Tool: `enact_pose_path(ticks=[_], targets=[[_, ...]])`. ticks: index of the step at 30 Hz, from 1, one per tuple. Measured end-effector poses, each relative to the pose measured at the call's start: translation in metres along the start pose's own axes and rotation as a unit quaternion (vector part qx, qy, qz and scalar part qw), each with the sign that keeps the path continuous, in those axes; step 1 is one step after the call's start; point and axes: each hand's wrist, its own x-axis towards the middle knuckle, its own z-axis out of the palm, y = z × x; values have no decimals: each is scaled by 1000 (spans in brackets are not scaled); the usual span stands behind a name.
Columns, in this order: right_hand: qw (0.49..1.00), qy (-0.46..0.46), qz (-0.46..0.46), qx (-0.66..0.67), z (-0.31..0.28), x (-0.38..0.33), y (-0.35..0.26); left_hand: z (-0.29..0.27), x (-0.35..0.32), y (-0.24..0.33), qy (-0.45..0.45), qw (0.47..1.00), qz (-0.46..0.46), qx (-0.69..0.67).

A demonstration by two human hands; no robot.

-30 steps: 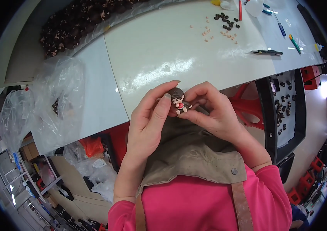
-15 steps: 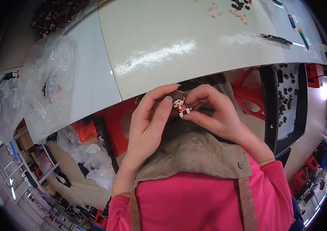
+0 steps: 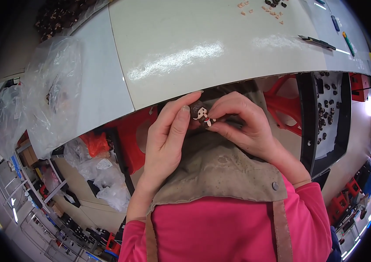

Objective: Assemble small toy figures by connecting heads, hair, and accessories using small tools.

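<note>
A small brown-haired figurine (image 3: pixel 200 110) with a pale face and a bit of red on its body is held just off the table's near edge, above my apron. My left hand (image 3: pixel 166 133) grips its head between thumb and fingers. From the other side, my right hand (image 3: pixel 243 120) pinches the lower body with thumb and forefinger. My fingers cover parts of the figurine's sides, and its back is hidden.
On the pale table (image 3: pixel 172 39) lie small beige pieces (image 3: pixel 272 13), dark pieces (image 3: pixel 275 3), a black cutter (image 3: pixel 317 42) and a green-handled tool (image 3: pixel 348 43). Clear plastic bags (image 3: pixel 52 91) hang at left. A tray of dark parts (image 3: pixel 327 109) stands at right by a red stool (image 3: pixel 283 105).
The figurine has tilted and turned a little between my hands. My right fingers have shifted closer over its lower body. The view has moved slightly.
</note>
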Motion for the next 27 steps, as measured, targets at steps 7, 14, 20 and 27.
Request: enact_pose_path(ticks=[7, 14, 20, 27], targets=[[999, -7, 42, 24, -1, -3, 2, 1, 0, -2, 13, 1000, 1, 3], [997, -17, 62, 38, 2, -5, 3, -3, -1, -5, -1, 1000, -2, -16], [998, -13, 55, 35, 4, -3, 3, -4, -1, -6, 8, 999, -23, -47], [996, -9, 79, 50, 6, -3, 3, -7, -1, -9, 6, 998, -31, -50]])
